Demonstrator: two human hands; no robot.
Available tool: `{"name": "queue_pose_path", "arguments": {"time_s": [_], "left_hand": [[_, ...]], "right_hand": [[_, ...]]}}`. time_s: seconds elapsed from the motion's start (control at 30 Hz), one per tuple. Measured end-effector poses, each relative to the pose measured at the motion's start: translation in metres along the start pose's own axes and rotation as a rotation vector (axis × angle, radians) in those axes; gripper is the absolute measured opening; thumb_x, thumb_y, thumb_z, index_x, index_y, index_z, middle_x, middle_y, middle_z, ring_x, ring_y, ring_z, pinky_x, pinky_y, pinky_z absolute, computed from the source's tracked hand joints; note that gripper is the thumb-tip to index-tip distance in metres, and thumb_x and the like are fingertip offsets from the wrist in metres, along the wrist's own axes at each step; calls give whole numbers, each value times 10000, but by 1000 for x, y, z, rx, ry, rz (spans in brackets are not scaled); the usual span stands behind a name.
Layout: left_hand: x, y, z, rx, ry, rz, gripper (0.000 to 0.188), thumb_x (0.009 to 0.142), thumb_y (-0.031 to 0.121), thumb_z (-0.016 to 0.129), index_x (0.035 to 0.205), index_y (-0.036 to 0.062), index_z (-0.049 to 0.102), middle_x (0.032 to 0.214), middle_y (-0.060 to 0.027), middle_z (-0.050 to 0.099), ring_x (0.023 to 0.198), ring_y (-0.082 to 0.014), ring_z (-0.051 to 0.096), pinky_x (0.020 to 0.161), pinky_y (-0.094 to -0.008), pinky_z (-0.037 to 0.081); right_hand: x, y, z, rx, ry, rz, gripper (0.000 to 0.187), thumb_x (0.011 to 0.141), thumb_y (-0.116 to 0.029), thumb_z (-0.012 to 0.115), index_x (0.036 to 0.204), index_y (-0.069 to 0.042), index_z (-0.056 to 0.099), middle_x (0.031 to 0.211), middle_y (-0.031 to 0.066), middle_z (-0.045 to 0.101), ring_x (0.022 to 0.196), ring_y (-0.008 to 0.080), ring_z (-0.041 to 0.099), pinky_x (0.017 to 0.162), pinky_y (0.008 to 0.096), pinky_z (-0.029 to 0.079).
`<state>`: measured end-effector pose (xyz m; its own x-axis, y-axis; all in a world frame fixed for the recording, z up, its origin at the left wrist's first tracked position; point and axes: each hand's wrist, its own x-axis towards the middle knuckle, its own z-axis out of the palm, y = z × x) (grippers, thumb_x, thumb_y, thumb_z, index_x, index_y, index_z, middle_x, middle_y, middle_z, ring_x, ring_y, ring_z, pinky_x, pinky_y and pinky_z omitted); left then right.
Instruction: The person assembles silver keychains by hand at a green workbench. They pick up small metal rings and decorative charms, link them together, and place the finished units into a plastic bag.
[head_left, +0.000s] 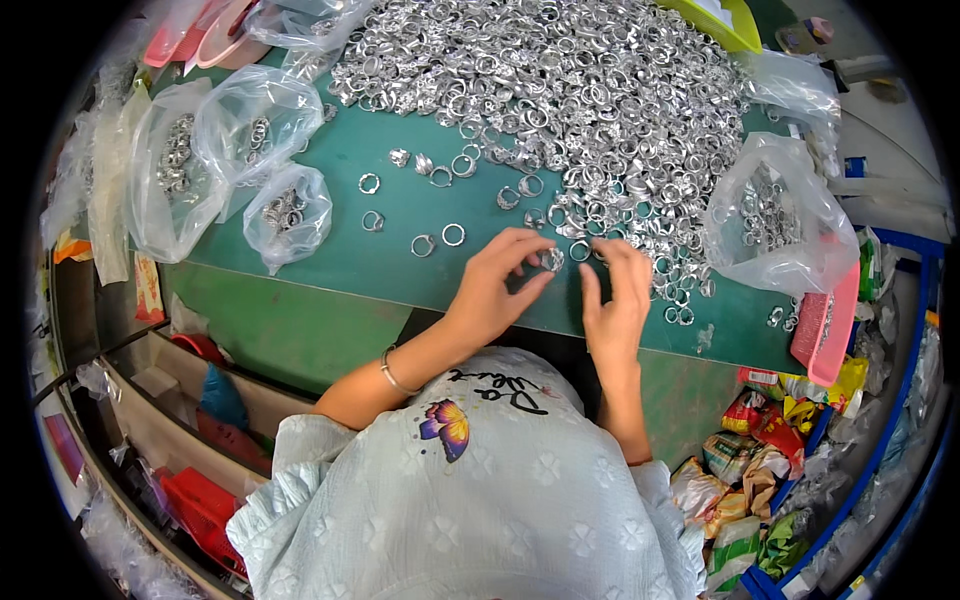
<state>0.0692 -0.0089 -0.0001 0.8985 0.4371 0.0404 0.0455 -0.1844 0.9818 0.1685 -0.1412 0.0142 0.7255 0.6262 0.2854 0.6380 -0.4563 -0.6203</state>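
Green tabletop (340, 215) bears shiny silver-coloured rings (590, 100), mostly heaped.

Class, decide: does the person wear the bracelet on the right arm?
No: the bracelet circles the left forearm, and none shows on the right forearm.

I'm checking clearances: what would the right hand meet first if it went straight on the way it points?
Probably the near edge of the pile of silver rings, just beyond the right hand; depth is unclear, so its fingers may be touching it.
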Motion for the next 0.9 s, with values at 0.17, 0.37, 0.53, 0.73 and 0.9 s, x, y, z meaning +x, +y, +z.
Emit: {"name": "queue_pose_path", "arguments": {"time_s": [0.17,0.37,0.53,0.73,0.9], "left_hand": [[-11,12,-19,-523,-14,-62,352,779,-131,554,1118,-38,555,1114,-99,510,931,-123,511,764,-243,442],[-20,10,-29,-731,31,-100,322,798,-132,532,1112,-66,529,1125,-105,501,969,-119,503,801,-244,436],[-27,7,-32,-783,77,-181,295,816,-97,534,1103,-36,515,1106,-94,522,957,-135,541,802,-260,446],[-38,5,-42,-781,98,-405,276,829,-48,546,1098,4,507,1086,-89,552,938,-139,570,739,-252,455],[-38,-5,-32,-727,149,-289,254,830,-39,546,1078,6,518,1098,-97,574,919,-126,573,716,-228,449]], "right_hand": [[15,6,12,-412,-34,-50,566,737,-181,705,1235,-46,472,1310,199,380,1181,391,366,931,501,303],[14,-12,44,-190,-108,-174,548,715,-139,708,1206,-29,490,1343,263,322,1205,416,362,959,493,318],[21,-12,46,-80,-238,-364,424,722,-61,670,1129,-32,554,1348,166,381,1211,342,401,974,471,324],[16,6,17,-73,34,-199,298,746,-23,649,1041,-23,606,1063,107,580,1002,278,518,881,382,367],[25,-15,31,-75,-17,-215,342,751,-67,656,1083,-39,577,1086,99,542,987,286,485,859,387,351]]}}
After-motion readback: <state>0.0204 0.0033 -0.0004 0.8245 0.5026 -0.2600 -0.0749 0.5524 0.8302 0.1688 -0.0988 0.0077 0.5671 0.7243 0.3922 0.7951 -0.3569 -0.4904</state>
